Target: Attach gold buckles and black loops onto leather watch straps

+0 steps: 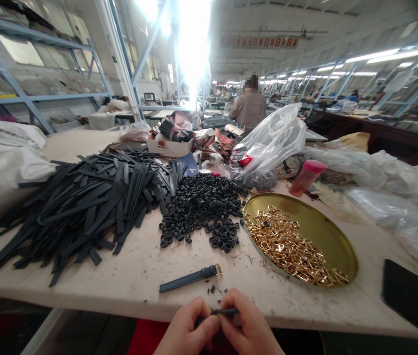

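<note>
At a desk [131, 276] where heaped strips [94, 197], a tray [323, 222] of buckles [286, 246] and piled loops [201, 202] appear left to use, two hands [189, 329] [246, 320], below one buckled strap [189, 279] seemingly done, pinch a dark piece [226, 311] in closed fingertips at the near edge.

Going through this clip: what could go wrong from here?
The dark strip, held between the left grip and right grip, might slip, as it looks thin. Black loops lie close to the tray of gold buckles, so they could mix; one dark piece already lies among the buckles. The black flat device sits by the edge of the table and might get knocked off.
</note>
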Available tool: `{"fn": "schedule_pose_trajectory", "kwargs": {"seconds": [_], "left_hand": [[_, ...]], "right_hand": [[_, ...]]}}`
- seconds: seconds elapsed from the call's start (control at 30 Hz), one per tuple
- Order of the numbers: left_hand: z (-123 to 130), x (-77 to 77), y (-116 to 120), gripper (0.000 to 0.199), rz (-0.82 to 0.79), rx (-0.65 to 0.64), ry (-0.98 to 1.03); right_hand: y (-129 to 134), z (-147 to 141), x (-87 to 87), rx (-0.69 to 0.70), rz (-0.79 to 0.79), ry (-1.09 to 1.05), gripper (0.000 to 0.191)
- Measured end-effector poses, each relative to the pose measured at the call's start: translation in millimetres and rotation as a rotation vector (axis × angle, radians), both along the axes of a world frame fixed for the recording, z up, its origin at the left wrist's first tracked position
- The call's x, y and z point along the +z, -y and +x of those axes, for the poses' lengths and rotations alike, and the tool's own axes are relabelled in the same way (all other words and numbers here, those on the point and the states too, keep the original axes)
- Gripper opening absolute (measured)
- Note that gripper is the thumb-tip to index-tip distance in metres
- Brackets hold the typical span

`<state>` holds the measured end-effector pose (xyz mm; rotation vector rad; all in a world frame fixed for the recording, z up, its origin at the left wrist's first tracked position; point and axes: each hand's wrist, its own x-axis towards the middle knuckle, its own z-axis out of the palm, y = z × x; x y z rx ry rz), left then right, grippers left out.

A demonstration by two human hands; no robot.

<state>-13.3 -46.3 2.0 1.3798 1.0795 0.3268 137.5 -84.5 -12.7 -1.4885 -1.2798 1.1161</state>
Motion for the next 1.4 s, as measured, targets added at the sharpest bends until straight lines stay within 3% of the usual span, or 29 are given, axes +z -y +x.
{"fn": "schedule_pose_trajectory", "kwargs": {"seconds": [0.07, 0.2, 0.33, 0.4, 0.47, 0.5, 0.57, 0.7, 0.9, 1.1, 1.4], "left_hand": [[1, -3.6, -5, 0.028, -0.028, -0.005, 0.026], [7, -2.5, -13, 0.022, -0.029, 0.022, 0.025], [12, 4.6, -21, 0.025, -0.025, -0.031, 0.01], [14, 5.1, -25, 0.017, 0.017, -0.054, -0.04], [16, 2.5, -28, 0.02, 0.055, -0.014, -0.078], [17, 0.5, -29, 0.021, 0.067, 0.013, -0.082], [19, -4.1, -30, 0.021, 0.074, 0.035, -0.064], [20, -10.1, -26, 0.022, 0.05, 0.055, -0.025], [20, -9.4, -26, 0.028, 0.033, 0.183, 0.038], [28, -8.2, -21, 0.032, 0.069, 0.215, 0.089], [14, -15.8, 1, 0.023, 0.198, 0.155, -0.026]], "right_hand": [[-2, 0, 1.0, 0.031, -0.016, 0.006, 0.018], [-8, 1, -5.4, 0.131, -0.175, -0.179, 0.027], [-28, 24, -12.6, 0.23, -0.11, -0.178, 0.033], [-48, 45, -12.5, 0.157, -0.032, 0.043, 0.029], [-73, 65, -11.6, 0.007, 0.085, 0.462, 0.019], [-86, 74, -11.7, -0.003, 0.112, 0.628, 0.022], [-107, 86, -13.9, 0.019, 0.123, 0.744, 0.029], [-121, 95, -20.8, 0.029, 0.089, 0.754, 0.019], [-84, 79, -7.6, 0.016, 0.078, 0.552, 0.027], [-37, 23, 4.5, 0.09, -0.182, -0.385, 0.038], [-12, 16, 16.3, 0.141, -0.307, -0.453, 0.046]]}}
